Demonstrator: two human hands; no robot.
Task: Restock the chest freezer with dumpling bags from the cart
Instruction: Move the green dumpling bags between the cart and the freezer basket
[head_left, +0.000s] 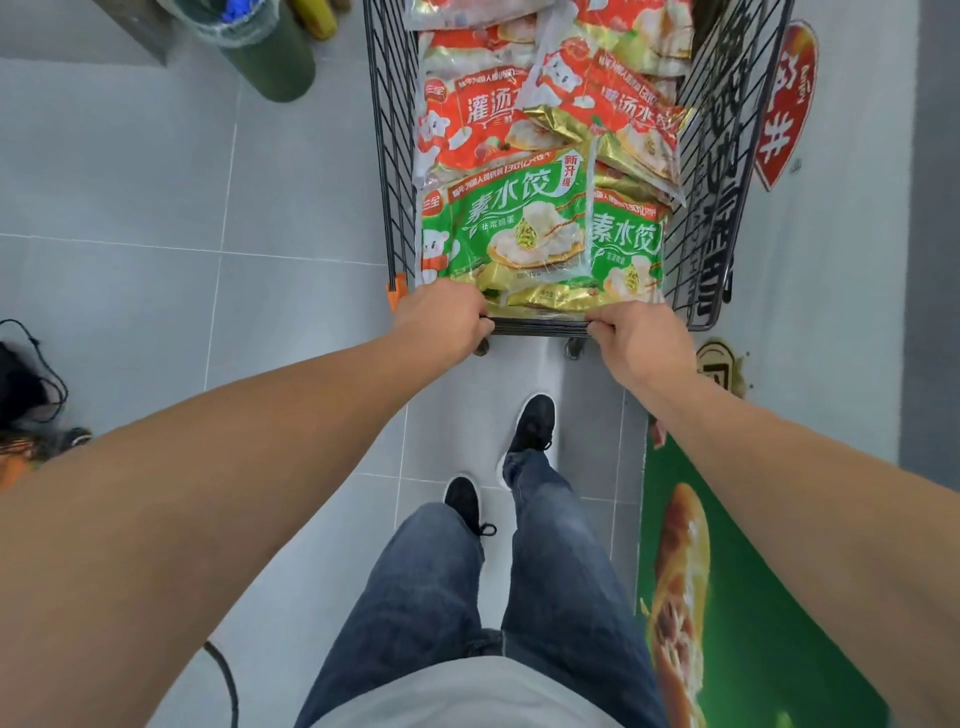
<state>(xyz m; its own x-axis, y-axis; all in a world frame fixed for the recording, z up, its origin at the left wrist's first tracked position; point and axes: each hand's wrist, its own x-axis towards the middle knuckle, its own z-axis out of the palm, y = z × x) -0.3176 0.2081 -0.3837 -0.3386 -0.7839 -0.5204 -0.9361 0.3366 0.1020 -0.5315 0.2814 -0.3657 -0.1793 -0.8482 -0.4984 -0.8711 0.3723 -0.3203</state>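
Observation:
A black wire cart (390, 171) stands ahead of me, filled with several dumpling bags. Two green bags (506, 234) lie at its near end, and red bags (470, 122) are stacked behind them. My left hand (441, 319) grips the cart's near rail (540, 328) at its left end. My right hand (636, 338) grips the same rail at its right end. The chest freezer is outside the view.
Grey floor tiles stretch to the left. A dark green bin (275, 57) stands at the far left of the cart. A white wall with red and green stickers (737, 597) runs along the right. A black cable and dark gear (26, 395) lie at the left edge.

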